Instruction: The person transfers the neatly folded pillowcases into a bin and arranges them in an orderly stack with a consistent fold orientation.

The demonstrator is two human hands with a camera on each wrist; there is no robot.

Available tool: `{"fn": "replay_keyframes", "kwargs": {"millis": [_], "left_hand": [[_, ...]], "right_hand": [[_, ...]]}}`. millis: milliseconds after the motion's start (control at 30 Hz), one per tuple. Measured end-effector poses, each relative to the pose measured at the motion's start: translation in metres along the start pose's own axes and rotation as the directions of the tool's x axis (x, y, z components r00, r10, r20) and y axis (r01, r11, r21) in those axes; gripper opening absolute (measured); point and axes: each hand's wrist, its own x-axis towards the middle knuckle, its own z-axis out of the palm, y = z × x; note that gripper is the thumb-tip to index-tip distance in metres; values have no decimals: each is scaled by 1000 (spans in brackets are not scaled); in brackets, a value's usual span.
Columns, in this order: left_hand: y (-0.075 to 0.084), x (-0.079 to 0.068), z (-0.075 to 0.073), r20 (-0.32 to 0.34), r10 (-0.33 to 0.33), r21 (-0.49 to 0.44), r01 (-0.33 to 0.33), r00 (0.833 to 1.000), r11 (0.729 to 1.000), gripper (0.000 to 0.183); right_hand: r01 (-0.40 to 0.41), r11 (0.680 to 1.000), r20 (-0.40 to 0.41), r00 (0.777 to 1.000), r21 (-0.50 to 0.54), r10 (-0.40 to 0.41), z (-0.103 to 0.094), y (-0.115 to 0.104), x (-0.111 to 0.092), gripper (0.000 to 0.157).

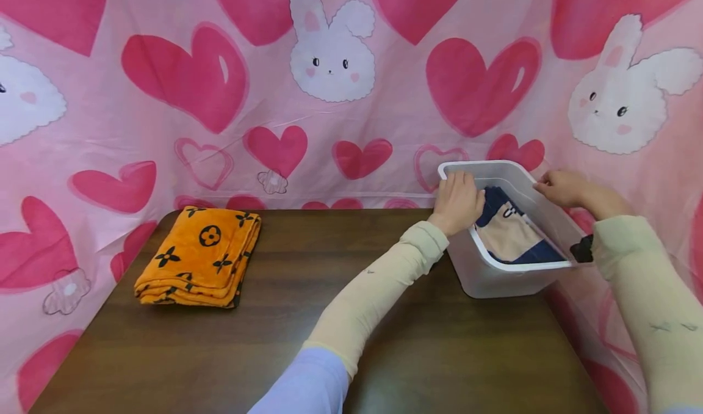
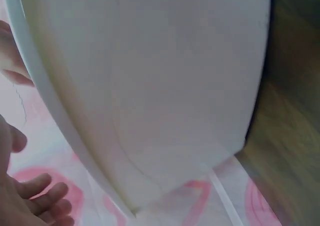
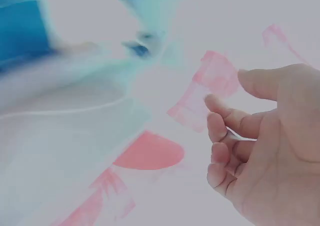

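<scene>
A translucent plastic bin with a white rim stands on the right side of the table, tilted in the head view. Folded navy and beige cloth lies inside it. My left hand is at the bin's left rim; in the left wrist view its fingers are loosely bent with nothing between them. At the opposite rim is my right hand. Its thumb and bent fingers stand apart in the right wrist view, holding nothing.
A folded orange blanket with dark flower prints lies at the left of the brown wooden table. Pink heart-and-bunny fabric hangs behind the table and along both sides. The bin is close to the table's right edge.
</scene>
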Motion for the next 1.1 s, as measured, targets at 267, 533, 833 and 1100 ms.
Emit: {"fn": "replay_keyframes", "kwargs": {"millis": [267, 533, 833, 1100], "left_hand": [[-41, -11, -11, 7, 26, -99, -25, 1000, 995, 42], [-94, -47, -27, 65, 84, -147, -74, 994, 986, 56], [-182, -111, -33, 117, 10, -104, 2, 993, 995, 56], [-249, -155, -19, 183, -55, -43, 64, 981, 997, 58]], "right_hand": [[44, 999, -53, 998, 27, -42, 0, -22, -4, 50], [69, 992, -91, 994, 103, -60, 18, -76, -20, 68], [157, 971, -212, 970, 182, -118, 53, -152, -28, 78], [186, 971, -293, 946, 151, -136, 110, -200, -3, 82]]}}
